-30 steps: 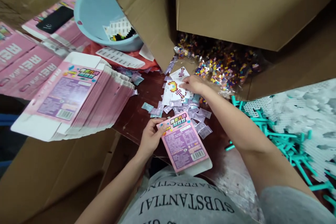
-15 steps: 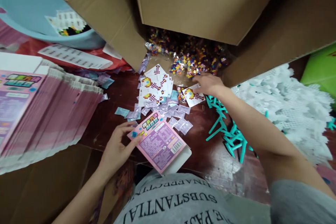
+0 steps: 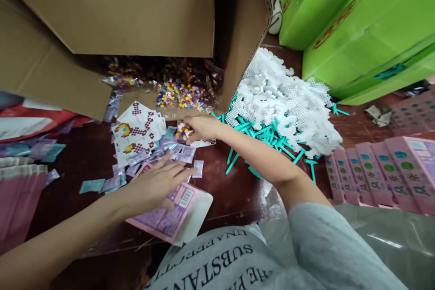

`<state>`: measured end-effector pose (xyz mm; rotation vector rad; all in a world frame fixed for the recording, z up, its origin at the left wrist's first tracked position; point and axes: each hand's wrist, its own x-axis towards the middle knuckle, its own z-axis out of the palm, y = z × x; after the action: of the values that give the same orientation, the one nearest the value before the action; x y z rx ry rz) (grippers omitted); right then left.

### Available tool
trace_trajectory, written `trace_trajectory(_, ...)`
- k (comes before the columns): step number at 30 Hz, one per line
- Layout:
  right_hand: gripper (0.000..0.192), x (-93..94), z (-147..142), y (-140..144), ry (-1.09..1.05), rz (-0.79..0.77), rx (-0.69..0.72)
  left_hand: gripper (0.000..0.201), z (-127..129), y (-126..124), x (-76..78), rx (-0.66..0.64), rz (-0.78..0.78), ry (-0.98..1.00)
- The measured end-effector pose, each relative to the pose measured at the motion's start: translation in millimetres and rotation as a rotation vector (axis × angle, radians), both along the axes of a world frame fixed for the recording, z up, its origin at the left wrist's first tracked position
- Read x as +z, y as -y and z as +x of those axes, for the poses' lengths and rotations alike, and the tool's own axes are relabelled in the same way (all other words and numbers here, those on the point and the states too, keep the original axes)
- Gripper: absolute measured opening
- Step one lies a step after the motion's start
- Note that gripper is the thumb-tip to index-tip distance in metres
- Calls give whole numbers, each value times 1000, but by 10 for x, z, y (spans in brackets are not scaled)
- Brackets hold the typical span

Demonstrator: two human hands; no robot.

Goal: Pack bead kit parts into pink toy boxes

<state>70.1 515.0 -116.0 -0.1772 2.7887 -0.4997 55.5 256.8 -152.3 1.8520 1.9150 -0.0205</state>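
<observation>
My left hand (image 3: 154, 188) lies with its fingers spread over a flattened-looking pink and purple box (image 3: 183, 199), whose white end flap faces right. My right hand (image 3: 203, 128) has its fingers closed at a small clear bag of colourful beads (image 3: 182, 131). A printed card (image 3: 205, 143) shows partly from under that hand. To the left is a loose stack of pattern cards (image 3: 136, 131). Several lilac sachets (image 3: 186, 154) and a blue sachet (image 3: 92, 186) are scattered round the cards and the box.
A large cardboard box (image 3: 142, 13) with bead bags (image 3: 185, 93) spilling out stands ahead. Right of it are a heap of white pegboards (image 3: 272, 95) and teal plastic hammers (image 3: 261, 132). Pink boxes (image 3: 380, 174) stand far right, near green bins (image 3: 367, 27); folded pink boxes (image 3: 20, 204) are left.
The view has turned right. My left hand has moved from the box's left edge to spread over it. My right hand has come back towards me and closed on the bead bag.
</observation>
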Motion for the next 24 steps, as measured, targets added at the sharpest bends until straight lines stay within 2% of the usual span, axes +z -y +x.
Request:
trace_trajectory(3,59,268,448,-470,-102,-245,-110,76,-32,46,109,165,-85,69)
trace_trajectory(5,53,385,700,-899,-10,-307,-221,79,-35,189,115,257,-104,106)
trace_trajectory(7,51,389,853,-1277,62,-312,-464,101,9,384,70,275,-80,104)
trace_trajectory(9,48,294,900,-1485,23,-259,-733,129,103,582,-9,253,-73,61)
trace_trajectory(11,45,164,863,-1491,-67,-168,-913,145,214,729,-95,239,-109,-4)
trace_trajectory(14,41,14,728,-1277,-147,-75,-1007,143,313,804,-171,258,-119,-94)
trace_trajectory(17,47,-36,608,-1082,-191,-60,-1049,125,291,773,-126,308,-56,-116)
trace_trajectory(20,53,-26,587,-1022,-199,-77,-1084,107,202,746,-18,335,45,-51)
trace_trajectory(24,60,-15,640,-1014,-182,-138,-1133,64,63,707,96,385,246,65)
